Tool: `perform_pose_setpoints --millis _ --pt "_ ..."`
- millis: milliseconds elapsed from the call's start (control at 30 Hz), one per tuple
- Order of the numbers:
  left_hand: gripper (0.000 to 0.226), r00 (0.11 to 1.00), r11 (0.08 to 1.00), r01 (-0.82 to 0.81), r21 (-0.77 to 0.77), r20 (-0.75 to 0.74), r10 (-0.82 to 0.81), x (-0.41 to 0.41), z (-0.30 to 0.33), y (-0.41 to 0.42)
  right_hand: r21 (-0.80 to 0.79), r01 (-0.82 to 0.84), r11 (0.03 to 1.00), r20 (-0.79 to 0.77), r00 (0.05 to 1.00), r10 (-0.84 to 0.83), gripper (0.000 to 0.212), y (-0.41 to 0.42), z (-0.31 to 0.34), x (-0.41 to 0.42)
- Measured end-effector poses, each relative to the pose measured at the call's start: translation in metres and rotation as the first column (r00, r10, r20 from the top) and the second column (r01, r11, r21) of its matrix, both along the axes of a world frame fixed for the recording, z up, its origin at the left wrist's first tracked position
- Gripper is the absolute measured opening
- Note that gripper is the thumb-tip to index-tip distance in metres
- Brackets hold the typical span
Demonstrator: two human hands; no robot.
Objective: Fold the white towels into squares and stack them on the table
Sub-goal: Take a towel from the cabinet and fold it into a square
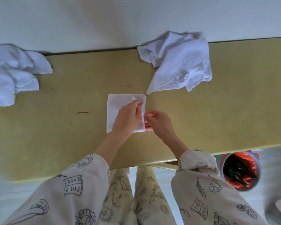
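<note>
Folded towel (pixel 120 109) mid-table (pixel 234 111), toward near edge. My left hand (pixel 128 120) presses it, fingers curled at top layer; right hand (pixel 157 122) pinches right edge. Risk: layers slipping askew if released unevenly.

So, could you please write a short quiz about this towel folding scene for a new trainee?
1. True or false: the folded towel lies on the table.
2. How many crumpled towels wait unfolded? A) one B) two C) four
3. Which hand rests on top of the folded towel?

Key:
1. True.
2. B: the crumpled towel on the left and the crumpled towel at the back.
3. The left hand; the right hand pinches its right edge.
</note>
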State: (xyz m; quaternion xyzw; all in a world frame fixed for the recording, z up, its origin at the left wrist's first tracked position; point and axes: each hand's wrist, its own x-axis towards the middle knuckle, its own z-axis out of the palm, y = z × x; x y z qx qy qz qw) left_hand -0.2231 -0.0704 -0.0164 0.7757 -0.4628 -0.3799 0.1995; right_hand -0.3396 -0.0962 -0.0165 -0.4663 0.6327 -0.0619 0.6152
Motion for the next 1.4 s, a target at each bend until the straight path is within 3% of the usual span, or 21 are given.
perform_pose_setpoints --millis 167,333,467,733,967,1167,1400 --pt "0.033 0.997 0.993 0.002 -0.115 -0.079 -0.011 0.008 -0.006 0.014 0.001 -0.057 0.998 -0.074 0.996 0.057 0.013 0.004 0.008 -0.001" --pt "0.033 0.975 0.933 0.099 -0.346 0.222 -0.021 0.026 -0.018 0.052 0.058 -0.111 0.992 -0.115 0.986 0.117 0.010 0.005 0.010 0.002" --pt "0.036 0.924 0.928 0.197 -0.316 0.377 -0.068 0.040 -0.027 0.083 0.071 -0.125 0.990 -0.163 0.977 0.135 0.014 0.006 0.009 0.003" --pt "0.025 0.920 0.916 0.300 -0.265 0.333 -0.205 0.054 -0.034 0.101 0.040 -0.163 0.986 -0.201 0.965 0.167 0.009 0.010 0.014 0.006" --pt "0.015 0.903 0.904 0.315 -0.289 0.383 -0.192 0.053 -0.035 0.099 -0.036 -0.202 0.979 -0.221 0.957 0.190 0.021 0.009 0.015 0.007" --pt "0.016 0.898 0.893 0.309 -0.328 0.410 -0.160 0.052 -0.036 0.102 -0.076 -0.175 0.982 -0.241 0.959 0.152 0.006 0.012 0.009 0.010" --pt "0.005 0.864 0.870 0.348 -0.349 0.480 -0.153 0.048 -0.034 0.100 -0.107 -0.205 0.973 -0.258 0.951 0.171 0.012 0.013 0.007 0.010"
